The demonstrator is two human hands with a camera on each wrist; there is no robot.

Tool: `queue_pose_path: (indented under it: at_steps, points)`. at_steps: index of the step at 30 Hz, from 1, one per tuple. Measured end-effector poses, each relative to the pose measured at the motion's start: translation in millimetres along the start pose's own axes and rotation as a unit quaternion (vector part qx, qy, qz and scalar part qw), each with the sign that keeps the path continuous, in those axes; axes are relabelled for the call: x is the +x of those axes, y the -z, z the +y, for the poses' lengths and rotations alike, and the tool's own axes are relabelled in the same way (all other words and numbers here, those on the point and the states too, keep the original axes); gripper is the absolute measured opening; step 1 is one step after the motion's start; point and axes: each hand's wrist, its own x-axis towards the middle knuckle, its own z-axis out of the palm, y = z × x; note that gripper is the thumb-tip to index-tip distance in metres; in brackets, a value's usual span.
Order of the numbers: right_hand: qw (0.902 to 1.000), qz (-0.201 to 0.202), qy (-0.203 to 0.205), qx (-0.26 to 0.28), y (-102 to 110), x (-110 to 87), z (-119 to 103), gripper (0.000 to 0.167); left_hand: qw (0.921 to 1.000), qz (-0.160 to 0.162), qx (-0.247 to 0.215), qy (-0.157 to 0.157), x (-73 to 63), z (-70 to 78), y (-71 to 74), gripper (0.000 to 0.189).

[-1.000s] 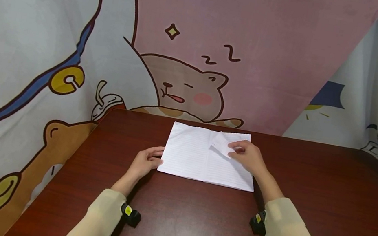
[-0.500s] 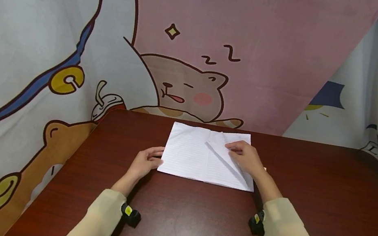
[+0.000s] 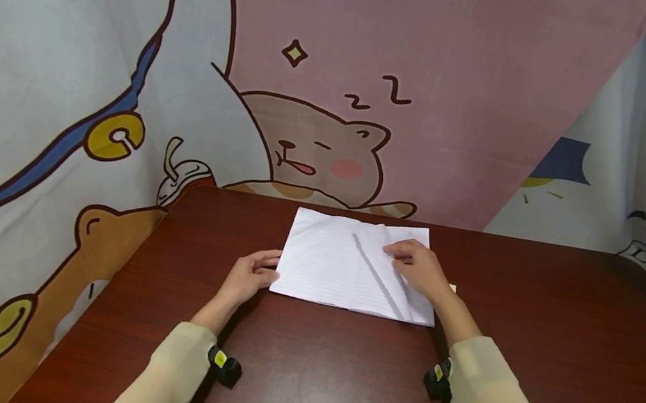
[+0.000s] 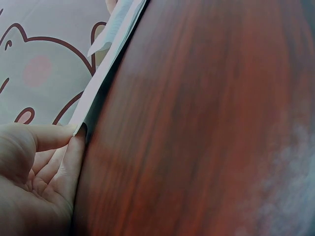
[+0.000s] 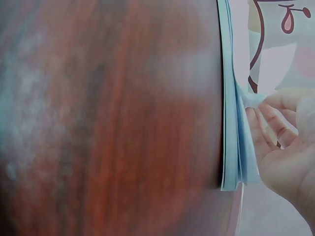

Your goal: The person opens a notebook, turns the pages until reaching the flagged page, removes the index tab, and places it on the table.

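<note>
An open notebook [image 3: 320, 257] with white ruled pages lies on the table. At its left edge my left hand [image 3: 243, 280] holds on; the left wrist view shows the thumb on top of the notebook's edge [image 4: 96, 86] and fingers beneath it. Over the right half, my right hand [image 3: 423, 270] pinches a lifted page [image 3: 375, 248], which bends along a slanting edge across that half. In the right wrist view the right hand [image 5: 288, 142] grips the raised paper between thumb and fingers, above the stacked sheets [image 5: 230, 147].
The dark reddish-brown table [image 3: 308, 375] extends around the notebook on every side. A cartoon-printed cloth [image 3: 448, 52] hangs right behind its far edge. A small pale corner [image 3: 453, 288] peeks out beside the right wrist. Black camera units [image 3: 224, 365] sit at both wrists.
The lifted part of the right page has grown from a small raised corner to a long slanting fold reaching the near edge. My right hand has shifted slightly left; the left hand has stayed put.
</note>
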Motion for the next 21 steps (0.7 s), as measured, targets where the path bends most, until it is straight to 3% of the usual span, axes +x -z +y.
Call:
queue_pose_path:
  at_steps: [21]
  points:
    - [0.9993,-0.011,0.035,0.007,-7.6,1.3,-4.6,0.030,1.0000,0.001,0.000,0.002,-0.2,0.0,-0.7,0.046]
